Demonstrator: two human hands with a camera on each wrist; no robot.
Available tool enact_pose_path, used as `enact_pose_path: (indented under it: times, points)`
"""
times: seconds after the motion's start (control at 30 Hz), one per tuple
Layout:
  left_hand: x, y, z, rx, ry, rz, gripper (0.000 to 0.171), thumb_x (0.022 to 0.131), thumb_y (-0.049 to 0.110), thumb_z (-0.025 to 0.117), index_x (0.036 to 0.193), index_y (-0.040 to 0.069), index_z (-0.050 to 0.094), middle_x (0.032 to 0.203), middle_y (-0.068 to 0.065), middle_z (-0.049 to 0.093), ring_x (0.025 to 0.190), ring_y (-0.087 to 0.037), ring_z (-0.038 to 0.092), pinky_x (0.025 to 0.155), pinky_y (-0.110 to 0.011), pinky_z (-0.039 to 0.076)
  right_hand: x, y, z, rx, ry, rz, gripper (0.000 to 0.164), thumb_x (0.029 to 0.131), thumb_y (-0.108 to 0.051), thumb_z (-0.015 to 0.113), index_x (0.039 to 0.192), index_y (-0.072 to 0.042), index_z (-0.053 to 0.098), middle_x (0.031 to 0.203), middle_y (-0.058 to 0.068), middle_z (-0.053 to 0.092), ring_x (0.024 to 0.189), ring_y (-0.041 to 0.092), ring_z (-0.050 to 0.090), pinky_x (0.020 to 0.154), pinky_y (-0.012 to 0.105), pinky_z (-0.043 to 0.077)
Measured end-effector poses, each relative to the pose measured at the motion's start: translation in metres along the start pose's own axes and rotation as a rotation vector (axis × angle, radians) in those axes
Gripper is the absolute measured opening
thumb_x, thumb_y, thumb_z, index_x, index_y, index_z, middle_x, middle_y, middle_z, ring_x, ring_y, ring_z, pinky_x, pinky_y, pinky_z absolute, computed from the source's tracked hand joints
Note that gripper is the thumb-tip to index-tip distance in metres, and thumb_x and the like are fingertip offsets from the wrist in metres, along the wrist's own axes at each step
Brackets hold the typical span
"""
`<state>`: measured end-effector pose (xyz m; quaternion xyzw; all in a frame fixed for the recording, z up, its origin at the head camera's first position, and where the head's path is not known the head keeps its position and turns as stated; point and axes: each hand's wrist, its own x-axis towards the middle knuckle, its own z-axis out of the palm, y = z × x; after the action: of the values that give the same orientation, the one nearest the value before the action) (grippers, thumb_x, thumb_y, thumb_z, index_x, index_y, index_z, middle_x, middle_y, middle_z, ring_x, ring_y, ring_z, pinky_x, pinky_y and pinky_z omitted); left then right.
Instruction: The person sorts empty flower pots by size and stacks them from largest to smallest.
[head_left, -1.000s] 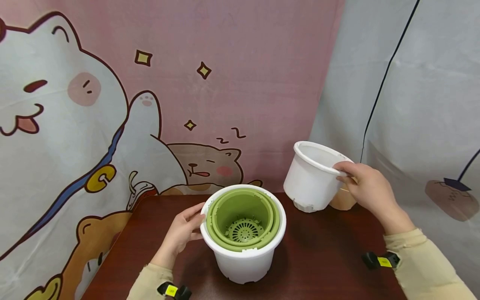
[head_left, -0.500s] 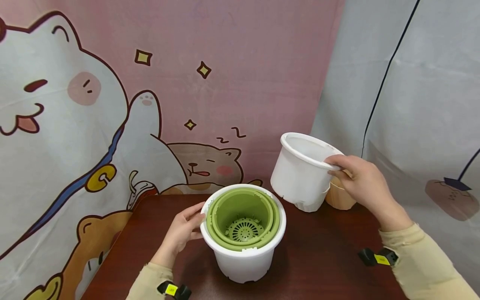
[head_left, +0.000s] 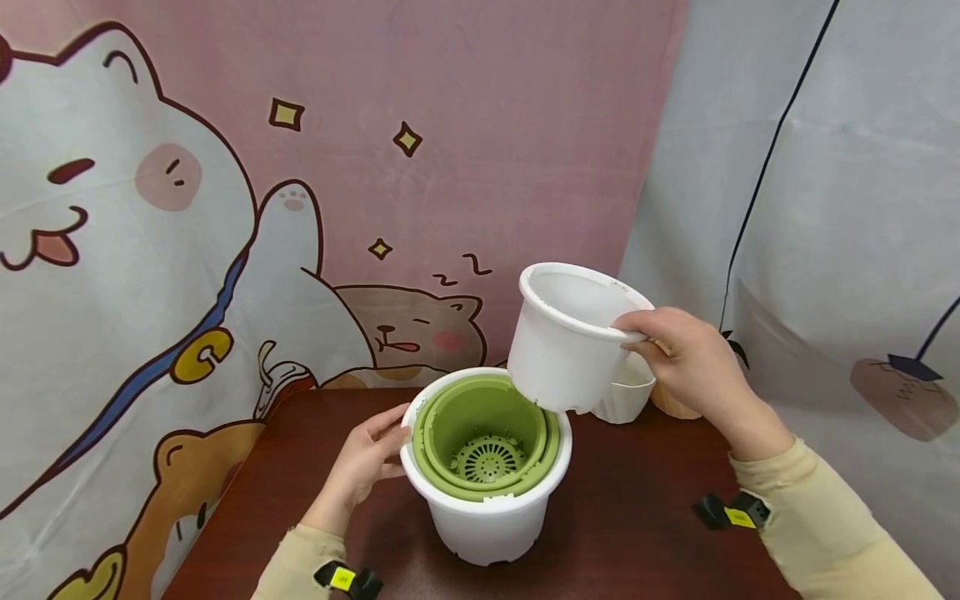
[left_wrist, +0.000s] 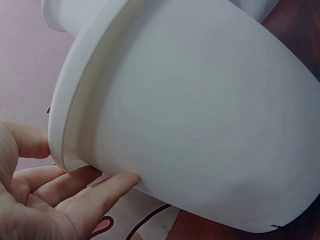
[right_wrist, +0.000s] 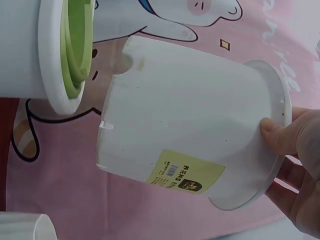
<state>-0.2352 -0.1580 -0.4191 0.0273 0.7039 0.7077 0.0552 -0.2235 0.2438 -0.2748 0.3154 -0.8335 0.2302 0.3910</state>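
Note:
A white plastic flowerpot stands upright on the table with green flowerpots nested inside it; slots pierce the innermost bottom. My left hand holds its rim at the left, thumb and fingers on either side, as the left wrist view confirms. A second white flowerpot hangs tilted in the air, its lower edge overlapping the nested pots' far right rim in the head view. My right hand pinches this pot's rim. The right wrist view shows a yellow-green label on its side and a gap between both pots.
Behind the raised pot stand a small white faceted pot and a tan wooden-looking pot, both partly hidden. Dark leaves show beyond my right wrist. A printed curtain hangs behind the brown table.
My right hand has carried the raised white flowerpot leftward, towards the nested pots, uncovering the small faceted pot behind it. The left hand and the standing pot stay in place.

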Motion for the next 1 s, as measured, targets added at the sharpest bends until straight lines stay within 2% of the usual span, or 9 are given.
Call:
enact_pose_path:
  times: [0.2,0.43,0.77,1.0]
  points:
    - [0.000,0.000,0.000,-0.005,-0.002,-0.001,0.046,0.099,0.010,0.060,0.143,0.003,0.051,0.124,-0.020,0.063,0.090,-0.022,0.069,0.073,-0.044,0.060,0.005,-0.008,0.009,0.054,-0.007,-0.095,0.045,0.065,0.019,0.080,0.097,-0.012,0.073,0.092,-0.001,0.069,0.086,0.018,0.061,0.082,0.015,0.042]
    - [-0.001,0.001,0.000,-0.002,-0.006,-0.002,0.046,0.099,0.011,0.060,0.144,0.004,0.051,0.125,-0.020,0.062,0.089,-0.022,0.069,0.072,-0.044,0.060,0.011,-0.017,0.019,0.078,0.003,-0.263,0.049,0.060,0.021,0.080,0.098,-0.008,0.072,0.094,0.001,0.070,0.084,0.020,0.062,0.079,0.022,0.046]
    - [-0.001,0.001,0.001,-0.001,0.007,0.001,0.045,0.099,0.011,0.060,0.143,0.003,0.052,0.126,-0.020,0.062,0.091,-0.023,0.069,0.072,-0.044,0.060,0.017,-0.032,0.034,0.130,-0.021,-0.309,0.049,0.063,0.024,0.076,0.098,-0.011,0.072,0.094,-0.003,0.070,0.086,0.018,0.063,0.077,0.026,0.049]
    - [-0.003,0.001,0.001,0.004,0.024,0.008,0.045,0.099,0.012,0.061,0.142,0.004,0.053,0.125,-0.019,0.062,0.090,-0.025,0.069,0.070,-0.045,0.060,0.019,-0.039,0.044,0.150,-0.030,-0.349,0.045,0.065,0.016,0.080,0.098,-0.014,0.071,0.094,-0.005,0.069,0.086,0.016,0.063,0.074,0.030,0.051]
